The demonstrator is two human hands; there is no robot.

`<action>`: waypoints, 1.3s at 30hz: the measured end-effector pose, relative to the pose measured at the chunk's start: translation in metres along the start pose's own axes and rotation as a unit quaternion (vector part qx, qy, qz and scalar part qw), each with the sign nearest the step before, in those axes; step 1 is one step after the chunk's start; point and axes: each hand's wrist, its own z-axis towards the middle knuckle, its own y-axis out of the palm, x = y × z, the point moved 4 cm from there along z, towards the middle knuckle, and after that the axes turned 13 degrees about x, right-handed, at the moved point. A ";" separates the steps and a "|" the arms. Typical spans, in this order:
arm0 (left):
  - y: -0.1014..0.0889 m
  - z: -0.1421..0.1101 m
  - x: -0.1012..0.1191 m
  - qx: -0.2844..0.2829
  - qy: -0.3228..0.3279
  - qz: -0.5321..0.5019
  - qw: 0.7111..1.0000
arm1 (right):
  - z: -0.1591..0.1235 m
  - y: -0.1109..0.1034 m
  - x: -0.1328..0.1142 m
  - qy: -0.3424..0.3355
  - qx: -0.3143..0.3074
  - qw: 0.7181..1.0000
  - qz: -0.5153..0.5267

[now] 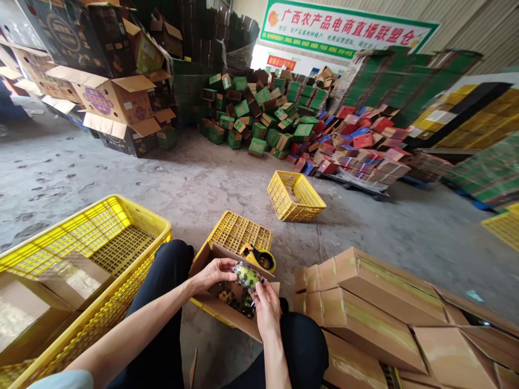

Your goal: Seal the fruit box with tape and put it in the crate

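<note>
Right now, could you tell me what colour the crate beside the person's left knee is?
Yellow; the plastic crate shows best in the head view.

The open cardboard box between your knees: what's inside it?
Inside the box lie small dark and yellow-green items, partly hidden by both hands holding a wrapped green one. The bottom can't be seen.

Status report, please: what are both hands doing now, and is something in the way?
Left hand and right hand both grip one green wrapped fruit over the open carton. Tape dispenser sits just behind. Nothing between hands and carton.
</note>
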 end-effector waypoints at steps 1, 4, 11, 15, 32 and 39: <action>0.001 0.000 0.000 -0.003 0.001 -0.001 1.000 | 0.000 0.000 0.000 0.002 0.000 1.000 0.009; 0.005 -0.004 0.001 -0.032 -0.001 0.012 0.999 | -0.001 0.001 0.000 0.007 -0.004 1.000 0.011; 0.007 -0.006 0.010 -0.016 0.025 0.020 0.999 | -0.010 0.009 -0.003 -0.010 -0.056 0.996 -0.074; 0.007 -0.005 0.013 -0.007 0.030 0.007 1.000 | -0.013 0.012 -0.002 -0.004 -0.074 0.993 -0.096; 0.011 -0.010 0.006 -0.039 -0.010 0.004 0.999 | -0.002 0.009 0.003 -0.104 -0.076 0.981 -0.144; 0.010 -0.010 0.005 -0.039 0.007 -0.010 0.999 | -0.012 0.013 -0.004 -0.080 -0.102 0.984 -0.123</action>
